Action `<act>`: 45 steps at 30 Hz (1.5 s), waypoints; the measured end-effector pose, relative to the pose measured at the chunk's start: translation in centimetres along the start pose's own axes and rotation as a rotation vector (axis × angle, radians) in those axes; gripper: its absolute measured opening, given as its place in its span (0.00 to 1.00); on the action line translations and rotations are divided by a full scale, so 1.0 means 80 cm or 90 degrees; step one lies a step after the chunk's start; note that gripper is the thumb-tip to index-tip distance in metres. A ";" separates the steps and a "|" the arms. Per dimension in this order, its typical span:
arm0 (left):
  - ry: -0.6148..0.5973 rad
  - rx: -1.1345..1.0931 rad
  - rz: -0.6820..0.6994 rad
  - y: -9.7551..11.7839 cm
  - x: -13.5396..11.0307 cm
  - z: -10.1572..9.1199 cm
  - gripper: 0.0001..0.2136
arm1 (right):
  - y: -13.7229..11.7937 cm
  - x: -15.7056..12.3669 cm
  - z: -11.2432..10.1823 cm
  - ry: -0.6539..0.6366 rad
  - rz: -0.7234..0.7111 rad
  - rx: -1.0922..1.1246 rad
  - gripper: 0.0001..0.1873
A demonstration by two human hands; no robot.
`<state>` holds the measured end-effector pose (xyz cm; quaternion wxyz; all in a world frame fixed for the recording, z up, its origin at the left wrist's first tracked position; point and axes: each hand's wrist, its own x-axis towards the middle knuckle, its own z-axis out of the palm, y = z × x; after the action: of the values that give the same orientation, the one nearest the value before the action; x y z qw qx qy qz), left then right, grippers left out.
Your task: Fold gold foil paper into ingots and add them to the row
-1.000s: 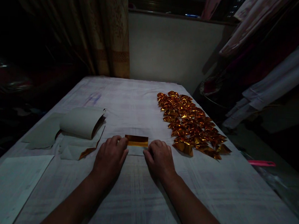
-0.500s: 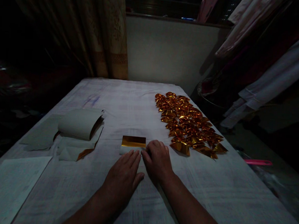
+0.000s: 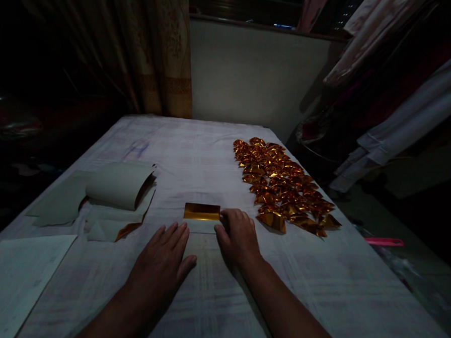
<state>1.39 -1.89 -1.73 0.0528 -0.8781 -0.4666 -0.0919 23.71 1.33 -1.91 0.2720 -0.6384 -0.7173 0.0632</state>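
Before me on the cloth lies a folded sheet of gold foil paper (image 3: 202, 211), its shiny gold strip on the far side and a pale backing strip on the near side. My left hand (image 3: 160, 261) rests flat, fingers stretched, with its fingertips at the paper's near left corner. At the other end, my right hand (image 3: 240, 239) pinches the right edge between thumb and curled fingers. Several folded gold foil pieces (image 3: 281, 184) sit in rows to the right. On the left lie loose pale-backed foil sheets (image 3: 115, 183), the top one curling.
A checked white cloth (image 3: 196, 152) covers the table. A white sheet (image 3: 23, 279) lies at the near left. Clothes (image 3: 413, 113) hang at the right, and a pink handle (image 3: 384, 242) shows beyond the right edge. A curtain (image 3: 163, 60) hangs behind.
My left hand has slid left along the foil paper to its near left corner, uncovering the pale strip. My right hand stays at the right end.
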 end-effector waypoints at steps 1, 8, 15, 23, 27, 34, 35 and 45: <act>0.000 0.004 -0.004 0.001 0.002 -0.001 0.25 | 0.000 -0.001 0.000 0.012 -0.012 0.003 0.14; 0.027 0.017 0.002 0.003 0.007 -0.004 0.20 | -0.031 -0.015 -0.003 -0.137 -0.255 -0.005 0.24; 0.000 0.006 -0.021 -0.002 0.003 -0.007 0.20 | -0.033 -0.032 -0.012 -0.260 -0.211 -0.054 0.31; 0.021 -0.014 -0.049 -0.005 0.001 -0.005 0.19 | -0.004 -0.054 -0.028 -0.225 -0.124 -0.095 0.31; 0.059 -0.027 -0.049 -0.006 0.009 -0.011 0.16 | 0.001 -0.055 -0.031 -0.204 -0.125 -0.104 0.30; 0.127 -0.152 -0.112 -0.025 0.031 -0.020 0.12 | -0.012 -0.014 -0.038 -0.135 -0.081 -0.026 0.09; 0.132 -0.159 -0.130 -0.027 0.032 -0.018 0.11 | -0.013 -0.007 -0.036 -0.122 -0.064 -0.023 0.08; 0.144 -0.208 -0.162 -0.035 0.034 0.004 0.18 | 0.002 -0.003 -0.009 -0.049 -0.064 0.047 0.18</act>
<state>0.59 1.94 -1.43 -0.0497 -0.7933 -0.5434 -0.2700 24.23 0.94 -1.44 0.2708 -0.5879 -0.7556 0.1002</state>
